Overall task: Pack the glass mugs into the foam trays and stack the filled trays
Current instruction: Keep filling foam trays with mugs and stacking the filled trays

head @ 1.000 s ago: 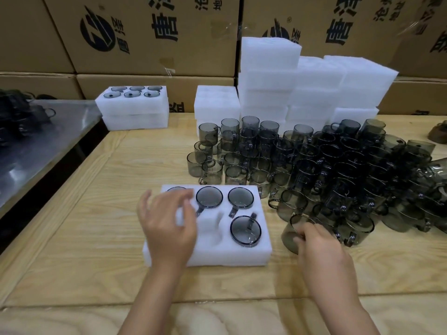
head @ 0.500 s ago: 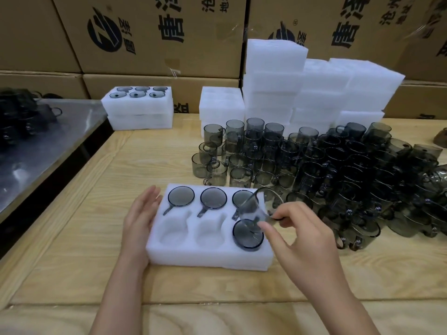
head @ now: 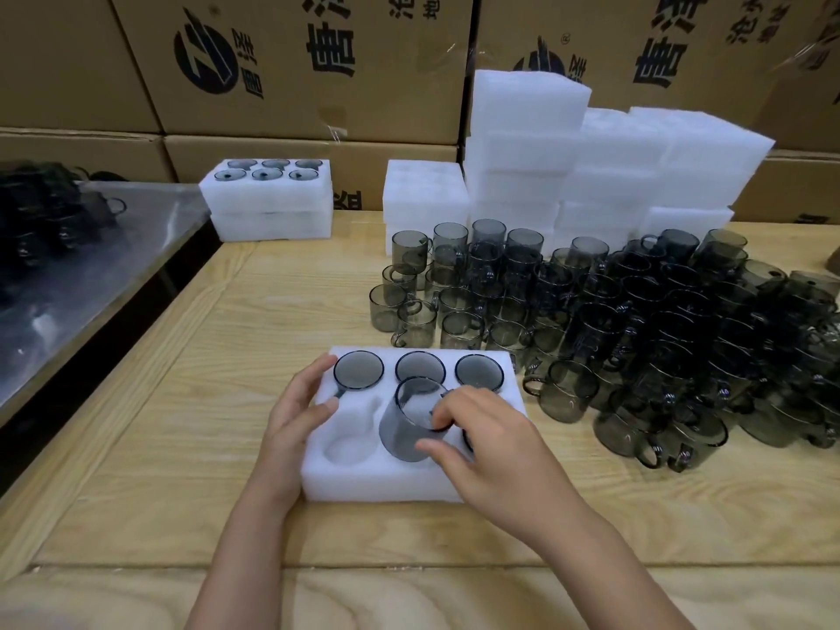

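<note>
The right hand (head: 495, 452) pinches a tilted smoky mug (head: 404, 425) by its rim at the foam tray (head: 377, 486)'s near-middle pocket, while the left hand (head: 295, 420), fingers relaxed, rests on the tray's left edge.

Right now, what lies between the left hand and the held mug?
An empty pocket of the foam tray separates left hand and mug, per the head view.

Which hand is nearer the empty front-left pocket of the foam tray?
Left. The left hand rests on the foam tray beside that pocket; the right hand holds a glass mug one pocket over.
</note>
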`<act>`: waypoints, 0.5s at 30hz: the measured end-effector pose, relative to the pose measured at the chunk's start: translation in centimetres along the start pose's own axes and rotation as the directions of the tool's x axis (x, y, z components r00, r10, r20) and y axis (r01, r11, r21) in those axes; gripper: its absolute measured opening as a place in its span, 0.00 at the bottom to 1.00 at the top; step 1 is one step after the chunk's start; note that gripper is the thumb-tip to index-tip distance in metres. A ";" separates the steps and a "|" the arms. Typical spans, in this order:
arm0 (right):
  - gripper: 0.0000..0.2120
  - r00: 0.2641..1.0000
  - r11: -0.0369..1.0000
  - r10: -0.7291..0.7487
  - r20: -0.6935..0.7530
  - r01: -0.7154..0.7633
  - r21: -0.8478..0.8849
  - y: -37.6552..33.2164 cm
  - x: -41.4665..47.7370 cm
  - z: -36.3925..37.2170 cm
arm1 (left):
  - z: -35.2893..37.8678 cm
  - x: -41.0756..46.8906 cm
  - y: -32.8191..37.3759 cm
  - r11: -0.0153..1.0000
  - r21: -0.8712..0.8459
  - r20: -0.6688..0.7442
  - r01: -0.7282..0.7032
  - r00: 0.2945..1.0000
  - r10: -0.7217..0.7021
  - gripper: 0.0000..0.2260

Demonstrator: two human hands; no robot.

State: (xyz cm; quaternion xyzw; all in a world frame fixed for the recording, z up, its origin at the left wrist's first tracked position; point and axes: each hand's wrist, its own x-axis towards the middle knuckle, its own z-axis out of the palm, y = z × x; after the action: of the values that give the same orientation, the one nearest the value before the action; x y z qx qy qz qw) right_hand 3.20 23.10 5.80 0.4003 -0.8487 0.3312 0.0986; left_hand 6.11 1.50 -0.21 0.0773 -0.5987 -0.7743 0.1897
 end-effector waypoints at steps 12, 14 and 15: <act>0.04 0.941 0.988 -0.113 0.319 0.141 -0.066 1.6 2.0 -2.7 | -0.4 0.4 -0.5 0.999 -0.043 -0.052 0.022 0.998 -0.024 0.20; 0.05 0.926 0.983 -0.123 0.358 0.163 -0.083 1.7 2.2 -2.9 | -0.5 0.6 -0.5 0.999 -0.033 -0.064 0.034 0.997 -0.036 0.22; 0.05 0.918 0.980 -0.128 0.375 0.175 -0.093 1.7 2.2 -2.9 | -0.5 0.6 -0.5 0.998 -0.046 -0.068 0.033 0.997 -0.036 0.21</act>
State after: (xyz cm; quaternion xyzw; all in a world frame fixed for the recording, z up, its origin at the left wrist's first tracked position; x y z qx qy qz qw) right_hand 0.19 24.40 8.17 0.5127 -0.8375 0.1885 -0.0117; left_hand 5.64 0.88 -0.73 0.1102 -0.5729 -0.7875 0.1986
